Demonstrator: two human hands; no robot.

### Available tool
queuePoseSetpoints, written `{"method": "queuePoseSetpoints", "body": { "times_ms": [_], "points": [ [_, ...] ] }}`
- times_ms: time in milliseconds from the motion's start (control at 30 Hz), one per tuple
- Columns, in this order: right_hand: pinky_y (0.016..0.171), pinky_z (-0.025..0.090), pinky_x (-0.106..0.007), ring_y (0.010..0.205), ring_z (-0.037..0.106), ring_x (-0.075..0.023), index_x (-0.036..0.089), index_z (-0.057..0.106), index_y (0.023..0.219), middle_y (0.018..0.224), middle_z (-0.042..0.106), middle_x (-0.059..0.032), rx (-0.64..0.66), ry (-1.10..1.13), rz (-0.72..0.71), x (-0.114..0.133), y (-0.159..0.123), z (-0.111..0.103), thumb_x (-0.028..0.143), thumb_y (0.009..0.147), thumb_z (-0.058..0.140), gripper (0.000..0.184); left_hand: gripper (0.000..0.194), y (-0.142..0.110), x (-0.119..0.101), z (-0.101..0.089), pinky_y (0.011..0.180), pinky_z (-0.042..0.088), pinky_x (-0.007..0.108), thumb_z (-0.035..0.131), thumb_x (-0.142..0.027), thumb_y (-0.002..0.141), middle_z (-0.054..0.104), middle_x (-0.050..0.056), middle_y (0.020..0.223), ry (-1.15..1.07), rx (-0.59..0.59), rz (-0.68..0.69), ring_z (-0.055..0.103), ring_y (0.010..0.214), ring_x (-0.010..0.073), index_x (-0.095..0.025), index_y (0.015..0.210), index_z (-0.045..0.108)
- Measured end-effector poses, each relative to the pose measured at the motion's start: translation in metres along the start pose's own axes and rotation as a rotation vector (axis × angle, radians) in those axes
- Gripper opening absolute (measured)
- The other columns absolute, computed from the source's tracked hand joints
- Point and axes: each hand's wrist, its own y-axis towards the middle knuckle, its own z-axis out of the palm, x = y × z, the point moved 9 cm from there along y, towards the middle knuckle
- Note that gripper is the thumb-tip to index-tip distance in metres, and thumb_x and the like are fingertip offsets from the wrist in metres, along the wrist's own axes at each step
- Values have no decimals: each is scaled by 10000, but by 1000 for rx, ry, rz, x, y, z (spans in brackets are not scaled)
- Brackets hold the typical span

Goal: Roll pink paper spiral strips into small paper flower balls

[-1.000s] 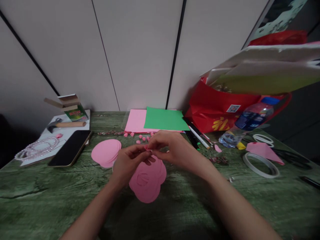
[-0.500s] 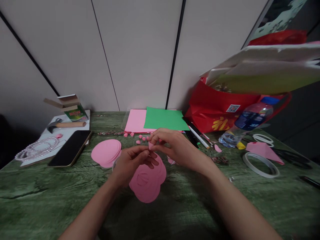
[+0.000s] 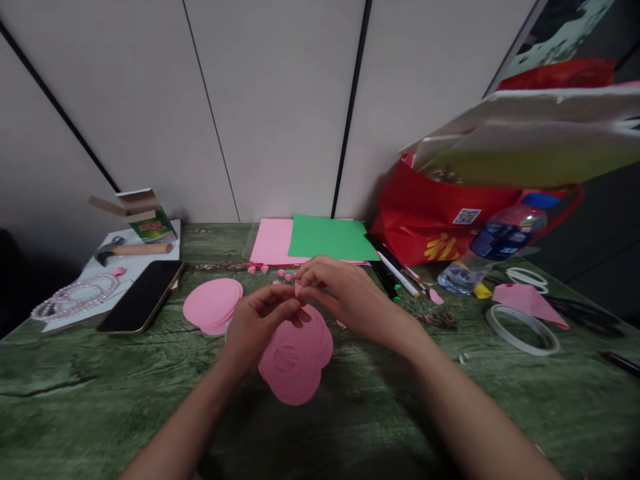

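My left hand [image 3: 263, 320] and my right hand [image 3: 345, 293] meet above the green table [image 3: 100, 400], fingertips pinched together on a small pink paper piece [image 3: 299, 289]. Under them lies a large pink paper flower cutout [image 3: 295, 360]. A second pink cutout [image 3: 213, 305] lies to the left of my left hand. Several small pink bits [image 3: 283, 275] are scattered just behind my hands.
A phone [image 3: 143, 295], hammer [image 3: 133, 250], small box [image 3: 145, 217] and bead strings [image 3: 70, 297] sit at the left. Pink and green paper sheets [image 3: 325, 239] lie at the back. Pens [image 3: 395, 270], red bag [image 3: 450, 220], water bottle [image 3: 493, 247] and tape rolls [image 3: 523, 328] are at the right.
My hands have risen slightly and the small pink piece has shifted between my fingertips. Nothing else moved.
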Motion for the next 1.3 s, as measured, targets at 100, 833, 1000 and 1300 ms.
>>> {"method": "queuePoseSetpoints", "body": {
  "times_ms": [100, 833, 1000, 1300],
  "points": [
    [740, 438, -295, 876, 577, -168, 159, 608, 809, 929, 629, -62, 28, -17, 2, 2, 1, 3, 184, 835, 534, 82, 73, -1, 3, 2, 535, 487, 236, 607, -189, 746, 678, 14, 587, 34, 19, -20, 612, 521, 117, -134, 769, 650],
    [743, 455, -281, 831, 579, -142, 195, 572, 978, 957, 630, -33, -25, 123, -77, 9, -5, -3, 155, 808, 530, 180, 199, -7, -22, -10, 665, 534, 272, 640, -156, 712, 652, 7, 791, 290, -169, 259, 634, 696, 137, -184, 903, 590],
    [746, 440, -307, 875, 557, -175, 187, 502, 1095, 1015, 601, -68, 16, -15, -70, 7, -6, 3, 111, 794, 505, 311, 202, -22, -51, 0, 802, 485, 356, 608, -126, 746, 549, 45, 968, 703, -204, 712, 561, 903, 174, -211, 928, 582],
    [741, 403, -313, 853, 524, -174, 209, 457, 1122, 991, 583, -53, 106, -82, -58, 7, -6, 15, 62, 766, 470, 385, 263, -17, -35, 15, 838, 427, 422, 499, -153, 816, 505, 81, 1142, 1052, -60, 719, 470, 1055, 248, -245, 1042, 595]
  ]
}}
